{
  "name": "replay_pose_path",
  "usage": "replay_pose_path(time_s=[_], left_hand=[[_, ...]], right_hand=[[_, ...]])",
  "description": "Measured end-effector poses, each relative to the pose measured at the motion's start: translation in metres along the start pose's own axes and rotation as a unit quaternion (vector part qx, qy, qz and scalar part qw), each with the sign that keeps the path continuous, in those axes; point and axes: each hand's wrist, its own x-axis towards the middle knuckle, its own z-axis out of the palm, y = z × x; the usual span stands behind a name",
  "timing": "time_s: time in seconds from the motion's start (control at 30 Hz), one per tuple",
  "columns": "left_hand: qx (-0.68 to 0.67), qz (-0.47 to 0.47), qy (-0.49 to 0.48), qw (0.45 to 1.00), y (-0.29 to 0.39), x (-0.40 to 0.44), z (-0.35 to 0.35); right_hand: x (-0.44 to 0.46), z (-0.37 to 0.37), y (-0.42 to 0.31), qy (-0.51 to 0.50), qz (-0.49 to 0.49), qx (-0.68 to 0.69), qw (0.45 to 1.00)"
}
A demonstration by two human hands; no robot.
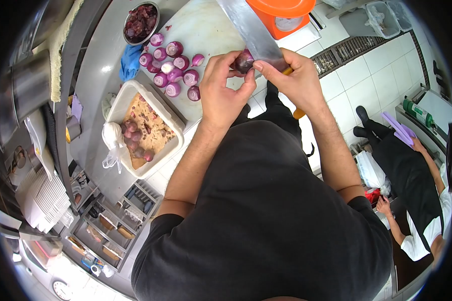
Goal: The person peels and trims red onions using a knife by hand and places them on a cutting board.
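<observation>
The left hand [217, 89] pinches a dark onion [244, 62]; the right hand [305, 83] is clamped around a broad knife [256, 34], apparently peeling. The next stroke likely calls for steady fingertips. Left lie peeled onions [175, 75], with a tub [121, 103] nearer.

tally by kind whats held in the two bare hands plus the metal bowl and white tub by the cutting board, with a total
onion (in the left hand): 1
knife (in the right hand): 1
metal bowl: 1
white tub: 1
Total: 4
</observation>
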Motion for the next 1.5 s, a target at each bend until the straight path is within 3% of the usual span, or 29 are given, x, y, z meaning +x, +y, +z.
replay_pose_path(time_s=[0.27, 0.47, 0.57, 0.67, 0.87, 1.5], left_hand=[[-0.007, -0.012, -0.001, 1.0, -0.004, -0.003, 0.002], [-0.192, -0.12, -0.009, 0.974, -0.006, -0.005, 0.001], [-0.201, -0.133, -0.018, 0.97, -0.008, -0.007, 0.002], [-0.175, -0.117, -0.021, 0.977, -0.004, -0.007, 0.0], [-0.09, -0.082, -0.04, 0.992, 0.006, -0.005, -0.006], [-0.046, -0.02, 0.001, 0.999, 0.005, -0.009, 0.0]], right_hand=[[-0.007, 0.001, -0.008, -0.015, -0.009, 0.045, 0.999], [0.0, -0.006, 0.013, 0.012, 0.003, -0.066, 0.998], [-0.002, -0.004, 0.007, 0.026, -0.044, -0.063, 0.997], [-0.002, -0.002, 0.003, 0.036, -0.037, -0.062, 0.997], [-0.002, -0.004, -0.002, 0.078, -0.093, -0.207, 0.971], [-0.008, -0.002, 0.009, 0.027, -0.003, -0.092, 0.995]])
